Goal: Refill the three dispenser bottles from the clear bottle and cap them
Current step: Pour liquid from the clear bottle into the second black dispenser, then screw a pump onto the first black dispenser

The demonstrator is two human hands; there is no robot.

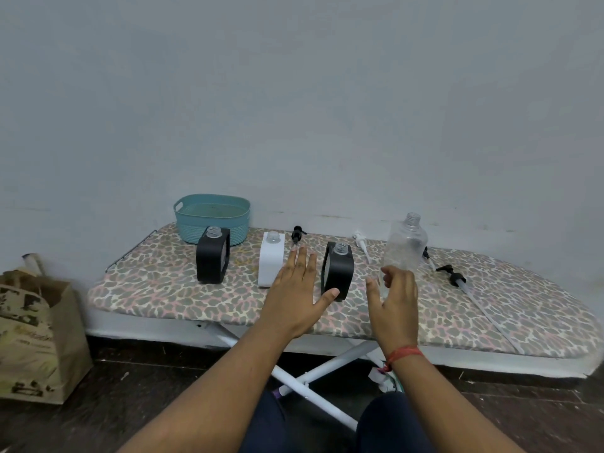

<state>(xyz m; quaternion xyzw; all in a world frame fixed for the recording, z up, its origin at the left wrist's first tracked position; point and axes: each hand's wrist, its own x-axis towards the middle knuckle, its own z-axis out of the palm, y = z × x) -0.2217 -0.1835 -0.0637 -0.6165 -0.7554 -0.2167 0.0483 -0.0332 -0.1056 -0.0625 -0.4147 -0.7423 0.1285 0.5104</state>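
A: How were the hands?

B: The left hand was held flat with straight fingers, its thumb tip by the base of the right black dispenser bottle. The right hand was loosely curved just in front of the clear bottle; whether it touched the bottle I could not tell, but it clasped nothing.

A: And from the left?

B: A brown paper bag stood on the floor. On the leopard-print ironing board a teal basket sat at the back, with the left black dispenser bottle just in front of it, then the white dispenser bottle, all three uncapped. A black pump lay behind the left hand, a white pump left of the clear bottle, which stood upright without its cap, and another black pump lay right of it, its tube trailing toward the board's near edge
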